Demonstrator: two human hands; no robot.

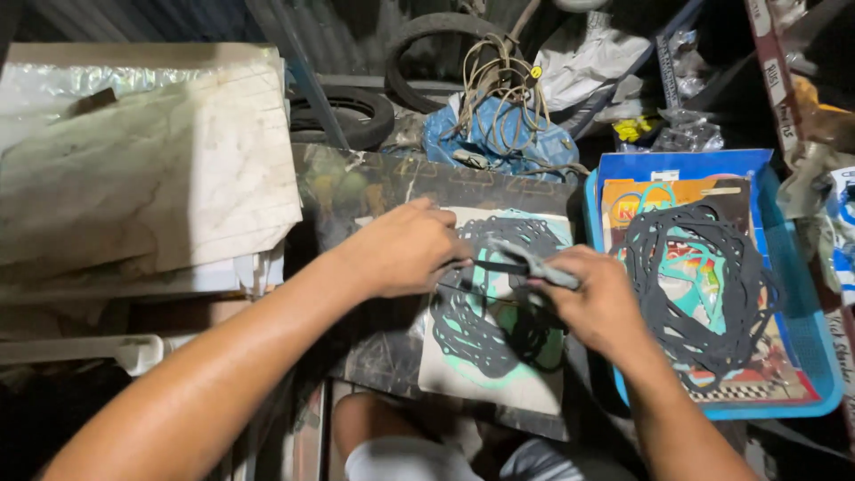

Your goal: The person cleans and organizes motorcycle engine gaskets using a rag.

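Observation:
My left hand [401, 249] pinches the edge of a thin black gasket [485, 307] that lies on a pale card with teal gaskets [499, 374]. My right hand [597, 298] grips a narrow grey strip-like piece [534, 263] over the same pile, fingers closed around it. Both hands meet above the card, which rests on a dark board [356, 191] over my knees. What the grey piece is exactly is unclear.
A blue plastic tray [815, 356] at the right holds more black and teal gaskets [690, 285] on printed cards. A stack of stained paper sheets [142, 178] lies at the left. Tyres [356, 116], a blue bag with cords [499, 125] and clutter stand behind.

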